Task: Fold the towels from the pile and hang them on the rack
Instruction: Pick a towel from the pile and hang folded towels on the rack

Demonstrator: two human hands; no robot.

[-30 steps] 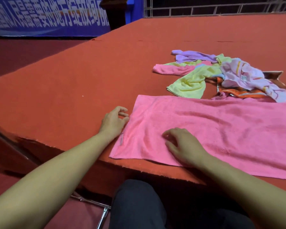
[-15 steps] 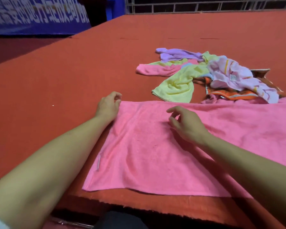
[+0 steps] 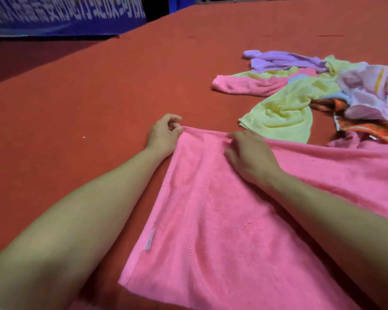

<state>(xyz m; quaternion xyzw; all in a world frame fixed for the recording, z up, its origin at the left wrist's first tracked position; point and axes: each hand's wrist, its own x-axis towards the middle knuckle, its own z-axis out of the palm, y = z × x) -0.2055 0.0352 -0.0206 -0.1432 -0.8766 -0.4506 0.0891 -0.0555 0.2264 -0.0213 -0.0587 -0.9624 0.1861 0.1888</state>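
The pink towel lies spread flat on the red table, near edge toward the person. The left hand pinches the towel's far left corner; the right hand grips the far edge just right of it, fingers curled on the hem. The towel pile lies beyond the towel's far edge, to the right.
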